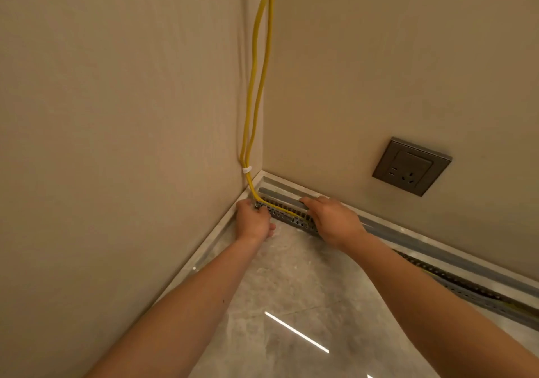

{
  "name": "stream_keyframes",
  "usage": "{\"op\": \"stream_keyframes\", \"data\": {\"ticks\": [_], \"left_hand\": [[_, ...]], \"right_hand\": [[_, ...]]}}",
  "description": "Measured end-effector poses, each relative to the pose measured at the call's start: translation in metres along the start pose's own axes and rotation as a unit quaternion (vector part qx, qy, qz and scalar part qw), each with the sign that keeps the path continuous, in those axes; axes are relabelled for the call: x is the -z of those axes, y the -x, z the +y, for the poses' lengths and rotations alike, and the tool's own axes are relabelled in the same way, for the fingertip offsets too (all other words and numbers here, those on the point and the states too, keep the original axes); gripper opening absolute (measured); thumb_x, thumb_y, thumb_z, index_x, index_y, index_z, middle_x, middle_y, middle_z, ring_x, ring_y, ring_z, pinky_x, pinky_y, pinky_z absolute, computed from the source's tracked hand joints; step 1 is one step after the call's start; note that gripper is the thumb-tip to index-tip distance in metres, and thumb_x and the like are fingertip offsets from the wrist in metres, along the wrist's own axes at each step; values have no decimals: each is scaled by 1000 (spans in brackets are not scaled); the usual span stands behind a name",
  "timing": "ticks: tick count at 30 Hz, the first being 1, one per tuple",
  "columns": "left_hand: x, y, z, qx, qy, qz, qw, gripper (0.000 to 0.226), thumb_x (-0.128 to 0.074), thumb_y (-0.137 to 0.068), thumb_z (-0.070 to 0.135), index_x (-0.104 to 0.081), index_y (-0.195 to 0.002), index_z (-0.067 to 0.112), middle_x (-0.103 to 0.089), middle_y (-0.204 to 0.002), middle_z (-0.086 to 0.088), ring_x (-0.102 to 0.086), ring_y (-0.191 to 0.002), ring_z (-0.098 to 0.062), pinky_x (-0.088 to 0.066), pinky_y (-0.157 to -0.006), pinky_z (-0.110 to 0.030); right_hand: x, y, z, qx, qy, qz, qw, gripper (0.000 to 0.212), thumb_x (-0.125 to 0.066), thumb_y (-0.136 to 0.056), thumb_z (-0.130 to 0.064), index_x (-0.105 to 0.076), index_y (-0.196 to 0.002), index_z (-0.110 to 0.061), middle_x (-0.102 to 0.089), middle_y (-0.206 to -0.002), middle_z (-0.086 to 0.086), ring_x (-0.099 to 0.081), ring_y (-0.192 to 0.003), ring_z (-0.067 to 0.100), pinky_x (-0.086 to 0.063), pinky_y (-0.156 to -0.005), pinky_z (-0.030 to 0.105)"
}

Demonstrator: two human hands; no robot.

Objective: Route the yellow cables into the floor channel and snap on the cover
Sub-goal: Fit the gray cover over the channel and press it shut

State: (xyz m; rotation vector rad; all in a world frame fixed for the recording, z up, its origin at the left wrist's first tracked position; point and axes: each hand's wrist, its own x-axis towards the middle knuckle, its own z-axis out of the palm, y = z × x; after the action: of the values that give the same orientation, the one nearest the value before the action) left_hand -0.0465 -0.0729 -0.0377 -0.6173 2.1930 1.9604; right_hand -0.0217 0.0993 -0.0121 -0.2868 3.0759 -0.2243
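Two yellow cables (256, 85) hang down the room corner, held together by a white tie (246, 170), and bend into a slotted grey floor channel (287, 217) along the right wall. My left hand (253, 220) pinches the channel's corner end where the cables enter. My right hand (332, 220) lies palm-down over the channel and cables, fingertips touching the grey cover strip (280, 195) that lies between channel and wall. Further right the channel (466, 287) stays uncovered.
A dark wall socket (411, 166) sits low on the right wall. A pale stone skirting ledge (204, 249) runs along both walls. Glossy grey floor tile (291, 304) fills the space below my arms.
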Motion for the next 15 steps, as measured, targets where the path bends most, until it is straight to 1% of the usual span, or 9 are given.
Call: {"op": "stream_keyframes", "data": {"ticks": [3,6,10,13,15], "left_hand": [[2,-9,0,-22,-56,-10,998,25,-38,-100,11,-48,-123,13,-60,-79,-9,-51,-44,-15,-36,-31,-15],[4,-17,-2,-18,-89,-44,995,28,-36,-101,15,-49,-126,9,-58,-69,-4,-51,-44,-15,-35,-34,-16],[6,-21,0,-5,-106,-72,992,24,-34,-103,16,-51,-119,10,-58,-70,-4,-52,-48,-16,-37,-39,-20],[7,-21,2,5,-102,-79,992,23,-34,-103,16,-51,-116,9,-59,-70,-4,-53,-49,-15,-37,-39,-21],[7,-21,2,11,-96,-83,992,21,-35,-103,16,-50,-115,11,-59,-71,-5,-53,-49,-16,-37,-40,-21]], "right_hand": [[-5,-2,0,-5,-10,0,1000,42,-39,-100,-26,-39,-141,-30,-56,-127,6,-52,-112,30,-52,-84,44],[-5,0,2,-12,-17,-3,1000,38,-36,-99,-27,-43,-137,-30,-57,-126,5,-54,-110,30,-52,-84,44],[-5,7,5,-14,-24,-5,1000,31,-33,-100,-31,-49,-126,-31,-61,-112,4,-57,-97,27,-53,-75,42],[-2,8,4,-13,-15,-17,1000,29,-32,-100,-30,-53,-119,-28,-62,-105,5,-57,-92,26,-52,-74,42],[0,6,2,-10,-10,-35,999,30,-31,-100,-29,-54,-118,-28,-62,-103,5,-57,-90,26,-52,-74,42]]}}
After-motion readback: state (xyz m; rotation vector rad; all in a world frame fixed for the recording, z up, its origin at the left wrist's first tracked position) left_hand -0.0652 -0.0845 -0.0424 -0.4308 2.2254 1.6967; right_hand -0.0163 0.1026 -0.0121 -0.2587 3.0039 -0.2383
